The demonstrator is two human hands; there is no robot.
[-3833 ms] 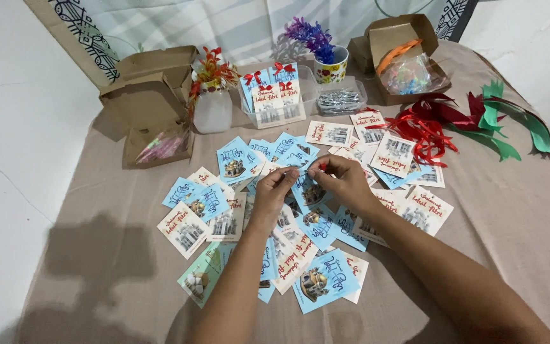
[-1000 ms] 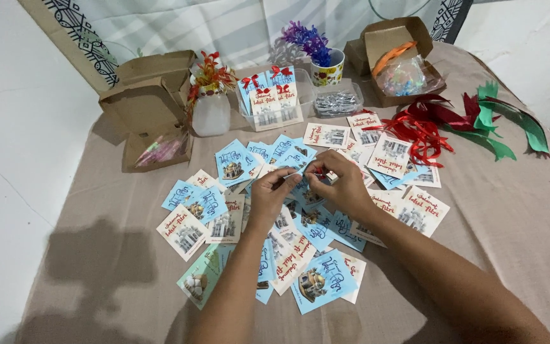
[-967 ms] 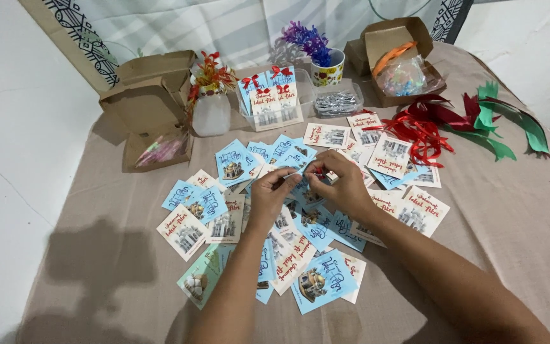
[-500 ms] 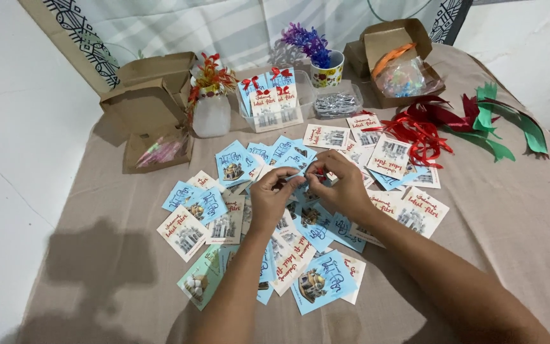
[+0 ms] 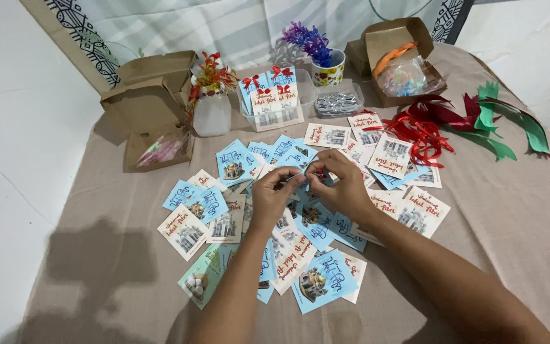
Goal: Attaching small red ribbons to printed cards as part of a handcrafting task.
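Head view: both hands meet over the middle of the tabletop (image 5: 517,255), which is covered in a beige cloth. The left hand (image 5: 274,194) and the right hand (image 5: 342,185) face each other with fingertips almost touching, and each grip is pinched together on a small red piece (image 5: 321,172) held between them, just above the scattered cards (image 5: 316,283). The piece is too small to tell more than its colour. The cards, blue and white, lie loose and overlapping under and around both wrists.

Against the frame from 0.5 s ago, the hands sit in nearly the same spot; the fingers have drawn a little closer together, and the cards beneath have not shifted. Compared with 3.8 s ago, the hands are still over the same patch of cards, the pinch only tighter.

Farther back, a clear tray (image 5: 300,105) holds upright cards with red bows. Left of it stands a white vase (image 5: 212,114) with red and orange flowers, beside 2 open cardboard boxes (image 5: 144,105). A mug (image 5: 328,71) with purple flowers stands behind a small clear container (image 5: 339,102). On the right lie red ribbons (image 5: 425,127) and green ribbons (image 5: 511,124), near another cardboard box (image 5: 393,48) with plastic bags.
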